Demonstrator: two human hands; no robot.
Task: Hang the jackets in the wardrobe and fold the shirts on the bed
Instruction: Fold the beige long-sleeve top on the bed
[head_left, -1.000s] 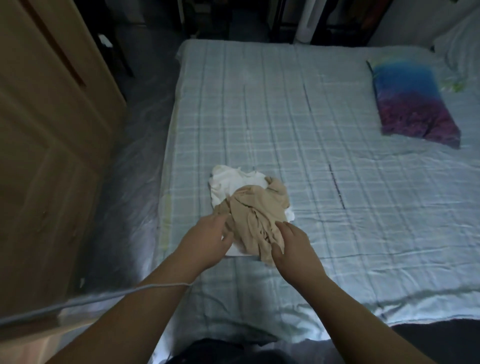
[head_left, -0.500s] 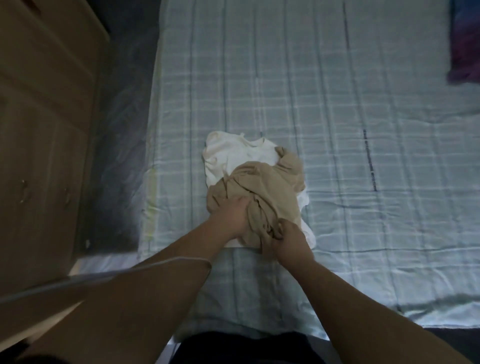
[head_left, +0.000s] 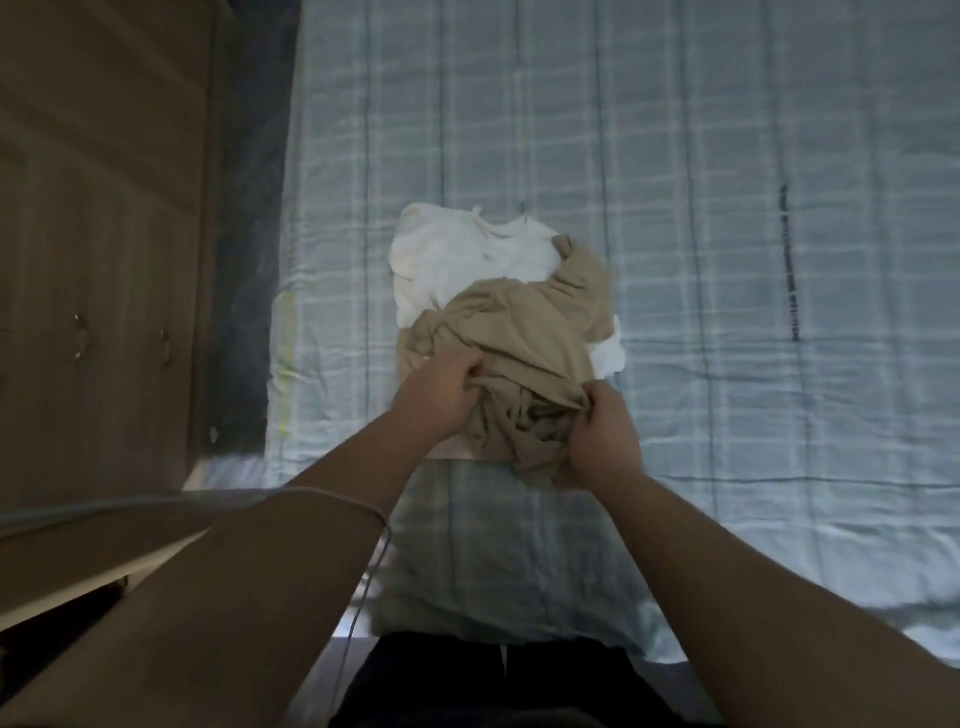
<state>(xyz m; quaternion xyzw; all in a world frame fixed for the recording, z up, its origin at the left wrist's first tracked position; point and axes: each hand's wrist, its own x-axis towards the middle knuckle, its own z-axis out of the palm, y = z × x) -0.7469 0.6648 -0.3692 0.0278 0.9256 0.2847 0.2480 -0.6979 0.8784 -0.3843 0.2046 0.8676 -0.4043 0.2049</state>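
The left hand (head_left: 434, 397) and right hand (head_left: 605, 428) are each pinching the near edge of the crumpled beige cotton shirt (head_left: 511, 332), which is lying just beyond them, partly covering a white shirt (head_left: 462, 254) on the pale checked bedsheet (head_left: 727, 312). Folding is seemingly starting; next, the beige shirt likely needs lifting and spreading flat.

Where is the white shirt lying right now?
In the head view, the white shirt lies on the bed near its left edge, partly under the crumpled beige shirt that both hands grip.

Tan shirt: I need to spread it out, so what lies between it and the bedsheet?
In the head view, a white shirt lies under the tan shirt, on the checked bedsheet.
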